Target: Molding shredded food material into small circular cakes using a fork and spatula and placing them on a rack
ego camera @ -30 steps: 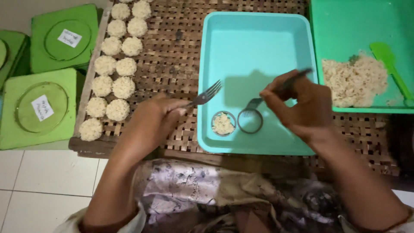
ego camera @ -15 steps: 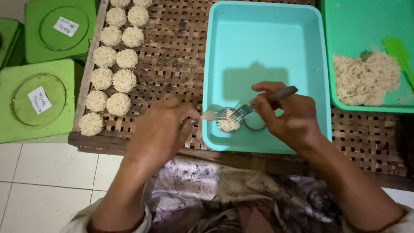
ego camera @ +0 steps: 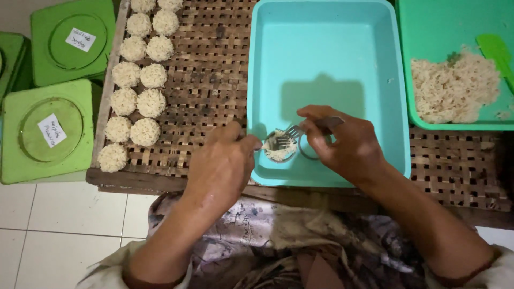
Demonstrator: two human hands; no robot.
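Note:
A turquoise tray (ego camera: 321,53) rests on a woven bamboo rack (ego camera: 209,80). Near its front edge stands a small metal ring filled with noodles (ego camera: 279,151). My left hand (ego camera: 225,163) grips a fork, and only the tines (ego camera: 267,143) show, at the ring's left side. In my right hand (ego camera: 345,144) is a second fork (ego camera: 300,128), its tines pressing on the noodles from the right. A second, empty ring (ego camera: 306,152) lies partly under my right fingers.
Round noodle pucks (ego camera: 134,101) lie in two rows on the rack's left part. A green tray (ego camera: 450,21) at right holds loose noodles (ego camera: 455,88) and a green spatula (ego camera: 495,51). Green square lidded boxes (ego camera: 48,131) sit on the tiled floor at left.
Both hands have closed in on the noodle-filled ring. The left fork moved right from the rack into the tray, and the right fork shifted from the empty ring onto the noodles.

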